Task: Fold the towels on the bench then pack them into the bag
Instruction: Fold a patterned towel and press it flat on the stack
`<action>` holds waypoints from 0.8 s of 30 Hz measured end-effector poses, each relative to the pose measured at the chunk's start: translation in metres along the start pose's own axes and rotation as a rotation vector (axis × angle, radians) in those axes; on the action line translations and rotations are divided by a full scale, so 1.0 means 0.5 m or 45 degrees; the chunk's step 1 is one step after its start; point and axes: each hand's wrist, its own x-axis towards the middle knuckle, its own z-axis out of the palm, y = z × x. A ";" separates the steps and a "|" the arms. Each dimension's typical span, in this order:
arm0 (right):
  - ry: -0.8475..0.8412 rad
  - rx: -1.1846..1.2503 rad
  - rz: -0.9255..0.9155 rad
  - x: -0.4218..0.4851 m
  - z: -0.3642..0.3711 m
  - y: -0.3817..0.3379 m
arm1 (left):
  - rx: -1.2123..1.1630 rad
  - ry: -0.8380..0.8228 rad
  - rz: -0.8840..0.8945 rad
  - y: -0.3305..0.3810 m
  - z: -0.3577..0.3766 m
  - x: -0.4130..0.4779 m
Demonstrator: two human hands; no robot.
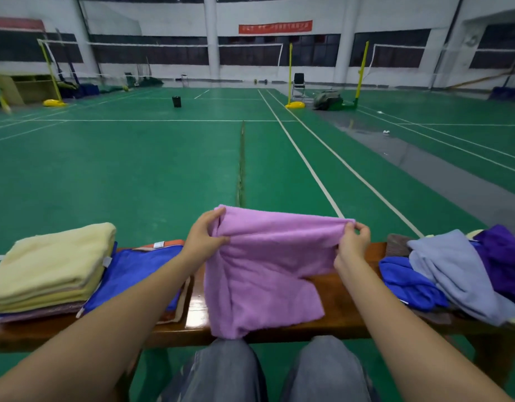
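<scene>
Where both hands (279, 239) pinch it, the lilac towel (262, 274) hangs creased.

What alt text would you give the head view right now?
The left hand and right hand pinch a lilac towel by its top corners above a wooden bench. A stack of folded towels sits at its left end; unfolded towels lie heaped at its right.

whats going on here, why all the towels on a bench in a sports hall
A person at a wooden bench is folding towels. The left hand and right hand each hold a top corner of a lilac towel, whose lower end drapes on the bench. A folded stack, yellow on top, sits on their left; an unfolded heap waits on their right.
</scene>
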 end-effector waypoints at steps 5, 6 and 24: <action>-0.390 0.071 0.108 -0.005 -0.022 -0.008 | 0.071 0.003 -0.141 -0.029 0.002 -0.014; -0.518 0.043 0.166 -0.019 -0.026 0.001 | 0.086 -0.035 -0.186 -0.041 0.007 -0.022; -0.568 -1.289 0.260 -0.076 -0.022 0.159 | 0.388 -0.271 -0.484 -0.139 0.056 -0.069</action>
